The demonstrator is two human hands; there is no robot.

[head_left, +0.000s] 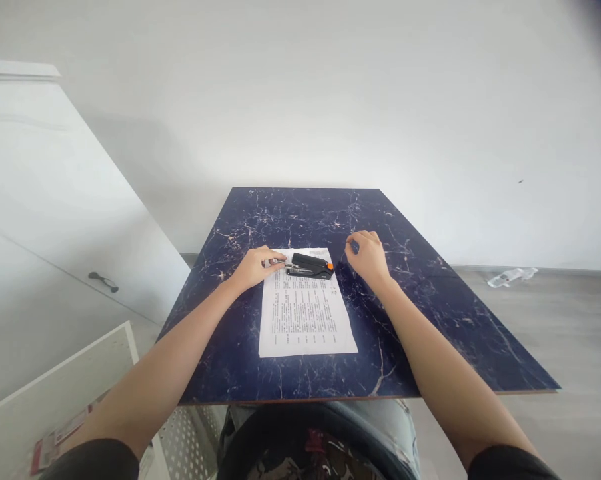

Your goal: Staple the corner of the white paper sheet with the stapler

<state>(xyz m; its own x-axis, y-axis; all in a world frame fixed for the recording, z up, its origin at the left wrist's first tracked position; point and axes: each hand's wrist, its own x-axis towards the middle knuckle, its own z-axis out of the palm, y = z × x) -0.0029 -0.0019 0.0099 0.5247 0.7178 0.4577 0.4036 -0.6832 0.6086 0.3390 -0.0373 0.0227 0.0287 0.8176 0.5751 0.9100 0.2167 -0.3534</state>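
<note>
A black stapler (308, 265) with an orange end lies across the upper part of a printed sheet of paper (308, 327). My left hand (255, 268) is at its left end, with thumb and fingers closed on the slim metal part that sticks out there. To the right of the paper, my right hand (369, 259) hovers over or rests on the table, apart from the stapler. Its thumb and forefinger are curled together in a pinch; whatever may be between them is too small to make out.
The dark blue marbled table (300, 213) stands against a white wall. On the left are a white cabinet (55, 200) with a dark handle and an opened drawer (80, 363). A clear plastic item (511, 277) lies on the floor at right.
</note>
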